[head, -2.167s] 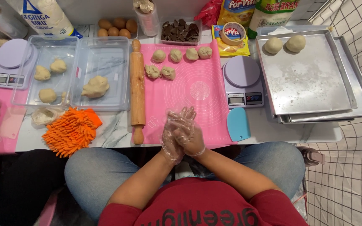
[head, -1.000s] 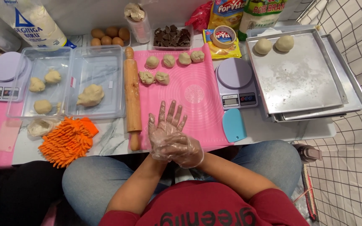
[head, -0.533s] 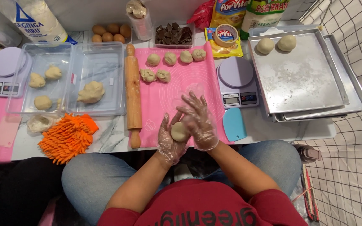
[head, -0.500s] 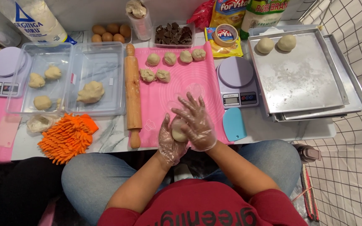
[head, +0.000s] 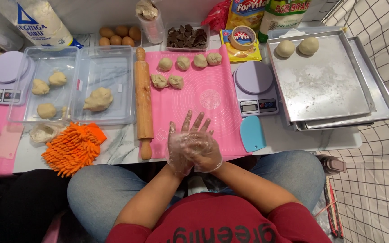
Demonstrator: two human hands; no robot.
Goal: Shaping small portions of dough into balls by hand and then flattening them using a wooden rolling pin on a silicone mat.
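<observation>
Head view, lower centre: gloved left hand (head: 180, 150) and right hand (head: 203, 150) pressed together, contents hidden; anything cupped inside could slip past pink mat (head: 212, 96).

Light: bright and even; it seems to come from above
Shadows: soft and small; a thin dark edge lies under the rolling pin (head: 143, 101); it is darker below the bench (head: 122, 146) by the knees
Shine: the metal tray (head: 325, 85) has pale dull patches; the clear gloves on the left hand (head: 181, 146) and right hand (head: 201, 150) glint a little
Sharpness: most things look clear; the hands are a bit soft
Edges: straight lines bend a little near the corners
</observation>
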